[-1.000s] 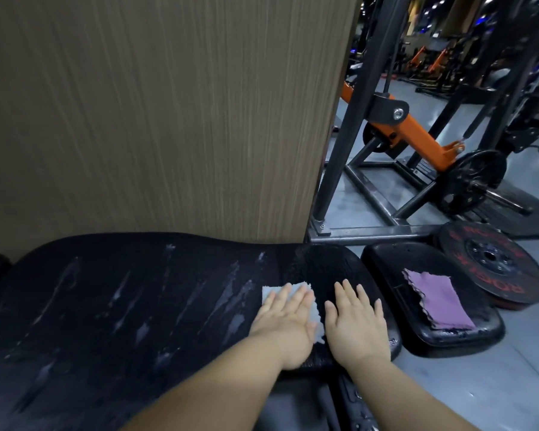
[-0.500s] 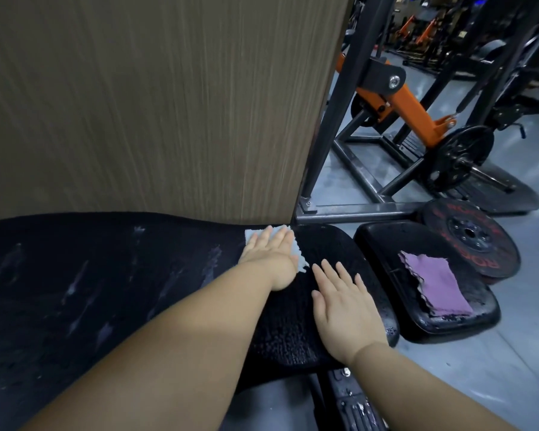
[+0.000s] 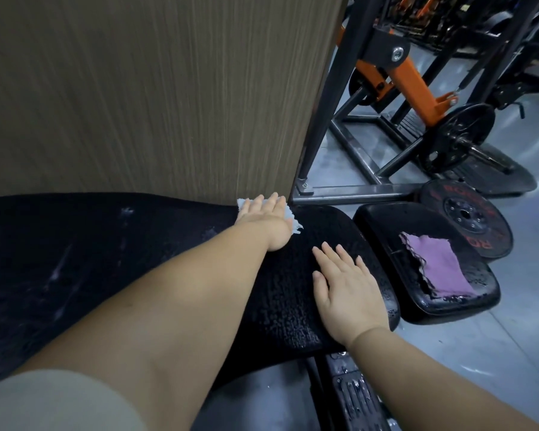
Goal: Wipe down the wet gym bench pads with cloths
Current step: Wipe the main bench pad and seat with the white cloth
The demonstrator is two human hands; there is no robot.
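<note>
A long black bench pad (image 3: pixel 91 259) runs across the view, streaked with wet marks on its left part. My left hand (image 3: pixel 266 220) lies flat with straight fingers on a light blue cloth (image 3: pixel 290 216) at the pad's far edge, by the wooden panel. Most of the cloth is hidden under the palm. My right hand (image 3: pixel 346 286) rests flat on the pad's right end, fingers spread, holding nothing. A smaller black seat pad (image 3: pixel 386 225) to the right carries a purple cloth (image 3: pixel 437 264) and shows water drops.
A wood-grain panel (image 3: pixel 153 88) stands right behind the bench. A black steel frame (image 3: pixel 333 98) with an orange arm (image 3: pixel 414 85) is to the right. Weight plates (image 3: pixel 467 216) lie on the grey floor beside the seat pad.
My left hand has pushed the light blue cloth away from me across the pad to its far edge. My right hand has stayed flat on the pad's right end.
</note>
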